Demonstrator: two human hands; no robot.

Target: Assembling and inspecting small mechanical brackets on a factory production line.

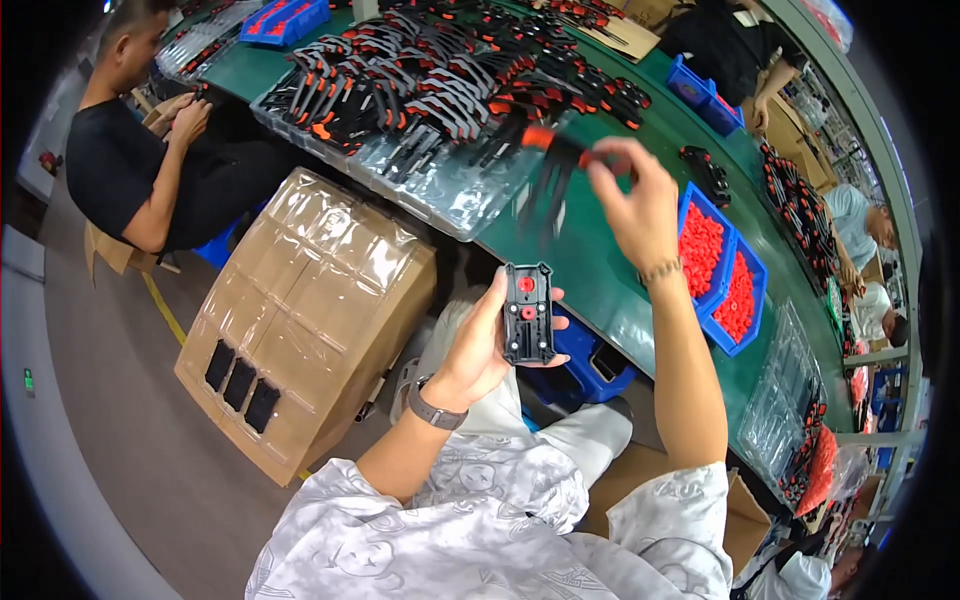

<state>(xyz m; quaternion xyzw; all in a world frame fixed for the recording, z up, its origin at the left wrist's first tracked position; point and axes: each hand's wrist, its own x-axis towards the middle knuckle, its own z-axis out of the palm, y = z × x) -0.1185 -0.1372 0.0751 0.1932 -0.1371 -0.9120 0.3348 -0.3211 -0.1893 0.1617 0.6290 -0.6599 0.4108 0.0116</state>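
Observation:
In my left hand (482, 345) lies a black rectangular plastic housing (529, 340), its inner side up, with two red round parts set along its middle. My fingers wrap round it from below. Above the table edge, my right hand (640, 195) pinches a black pronged part with red ends (550, 170) between thumb and fingers; it is smeared by motion, so its exact kind is unclear. Beyond it, a big heap of black, grey and red arm-like parts (440, 85) covers a clear plastic tray (440, 185).
Blue bins of small red pieces (742, 300) stand right of my right forearm on the green table (600, 270). A plastic-covered cardboard box (300, 300) at left carries several black pieces (240, 383). A co-worker (140, 150) sits at far left. A blue stool (590, 375) is under the table.

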